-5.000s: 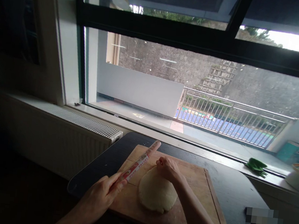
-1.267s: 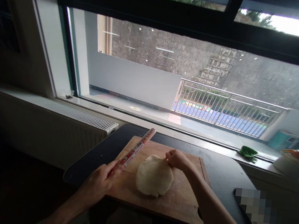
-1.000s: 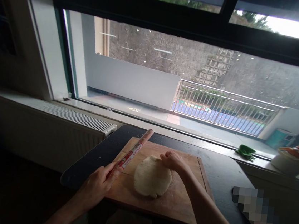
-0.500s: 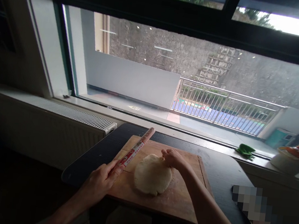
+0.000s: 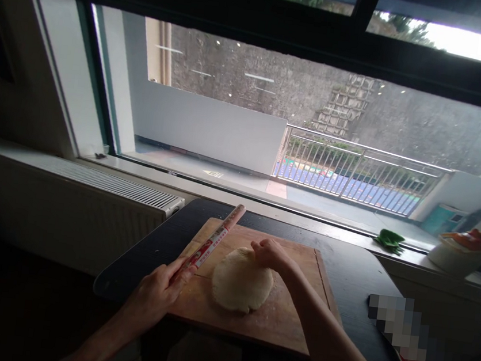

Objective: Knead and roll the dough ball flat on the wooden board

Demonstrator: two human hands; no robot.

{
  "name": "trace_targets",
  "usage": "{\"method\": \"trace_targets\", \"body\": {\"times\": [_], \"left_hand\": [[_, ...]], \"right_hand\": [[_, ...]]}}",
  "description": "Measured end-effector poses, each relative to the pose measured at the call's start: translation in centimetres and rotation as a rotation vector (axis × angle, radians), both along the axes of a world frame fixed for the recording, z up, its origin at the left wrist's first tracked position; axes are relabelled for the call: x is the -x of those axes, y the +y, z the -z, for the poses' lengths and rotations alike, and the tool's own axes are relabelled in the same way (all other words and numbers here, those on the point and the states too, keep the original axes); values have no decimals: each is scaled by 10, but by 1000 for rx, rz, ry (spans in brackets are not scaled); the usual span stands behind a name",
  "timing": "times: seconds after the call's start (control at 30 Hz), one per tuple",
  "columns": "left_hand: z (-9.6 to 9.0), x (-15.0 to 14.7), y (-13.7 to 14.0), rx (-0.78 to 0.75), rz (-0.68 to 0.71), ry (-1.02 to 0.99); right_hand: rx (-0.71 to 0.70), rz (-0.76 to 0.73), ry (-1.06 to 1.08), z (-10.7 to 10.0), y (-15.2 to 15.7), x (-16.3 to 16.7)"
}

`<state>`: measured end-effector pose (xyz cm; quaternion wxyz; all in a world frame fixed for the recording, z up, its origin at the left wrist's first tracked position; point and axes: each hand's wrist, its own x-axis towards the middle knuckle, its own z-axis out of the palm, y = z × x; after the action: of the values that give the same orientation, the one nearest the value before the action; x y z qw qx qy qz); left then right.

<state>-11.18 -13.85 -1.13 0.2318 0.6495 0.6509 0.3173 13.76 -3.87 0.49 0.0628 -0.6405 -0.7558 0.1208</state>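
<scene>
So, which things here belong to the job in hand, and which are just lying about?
In use:
rolling pin, in the left hand
dough, right hand at its far edge
wooden board under the dough
black table under the board

Apparently just lying about:
green item on the windowsill
pale container to its right
pixelated thing at far right, unidentifiable

The scene is viewed by a single head-worn camera, aimed forward and down. The dough and table are looked down on from near; beyond them, the window is faced at a slant.
</scene>
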Motion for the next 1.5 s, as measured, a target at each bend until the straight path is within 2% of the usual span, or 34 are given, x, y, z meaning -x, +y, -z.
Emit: {"method": "trace_targets", "body": {"times": [0.13,0.27,0.37,0.53,0.73,0.83,0.93,1.0,1.1,1.2,1.27,1.4,1.5], "left_hand": [[2,1,1,-25,7,2],[5,2,3,-35,15,27],[5,2,4,-31,17,39],[5,1,1,-25,14,51],[3,-4,6,-35,35,151],[-9,-7,21,-31,93,294],[-22,-9,37,-7,230,429],[-25,-8,41,18,260,502],[-18,-8,39,-69,278,593],[-4,-11,37,-175,336,600],[3,-16,41,-160,300,578],[8,-33,56,-88,83,572],[8,-44,60,-74,54,600]], "right_hand": [[71,18,36,5,2,3],[43,-53,96,8,-5,-3],[33,-48,98,6,-9,-4],[187,-41,190,0,-14,-4],[295,-151,362,-13,-28,-18],[264,-164,346,-12,-31,-19],[183,-113,330,-3,-30,-17],[134,-116,351,4,-28,-15],[80,-161,365,9,-24,-15],[111,-167,347,8,-17,-16],[172,-172,345,4,-10,-16],[244,-215,320,-6,8,-16],[228,-209,272,-8,21,-15]]}}
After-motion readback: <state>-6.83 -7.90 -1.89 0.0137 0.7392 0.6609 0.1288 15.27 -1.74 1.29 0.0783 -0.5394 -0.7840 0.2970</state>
